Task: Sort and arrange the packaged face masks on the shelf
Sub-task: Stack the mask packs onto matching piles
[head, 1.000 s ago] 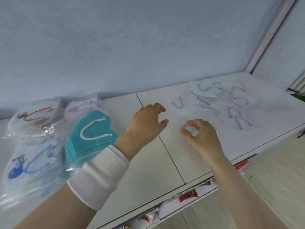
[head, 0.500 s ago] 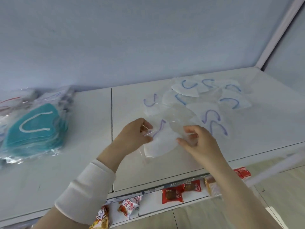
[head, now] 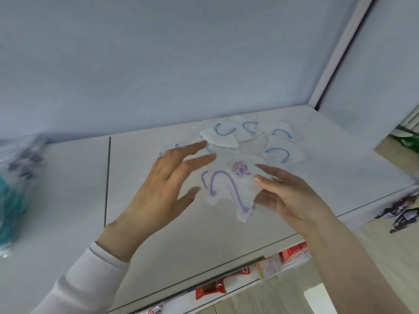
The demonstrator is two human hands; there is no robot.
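Note:
A white face mask with purple ear loops (head: 224,186) and a small purple cartoon print, in a clear wrapper, is lifted off the white shelf top (head: 158,245). My right hand (head: 288,198) pinches its right edge, thumb on top. My left hand (head: 167,184) is spread with straight fingers just left of it, thumb near its left edge. Behind lies a loose pile of wrapped white masks with blue loops (head: 226,134), one more of them (head: 281,152) at its right.
A blurred bag of teal masks (head: 11,200) and other bagged masks (head: 25,155) lie at the far left of the shelf. Red snack packets (head: 210,288) sit on the lower shelf below the front edge. A white corner post (head: 340,53) bounds the right.
The purple-looped mask has been lifted and turned face up in my right hand. My left hand has let go of it and spread open. The view has shifted right.

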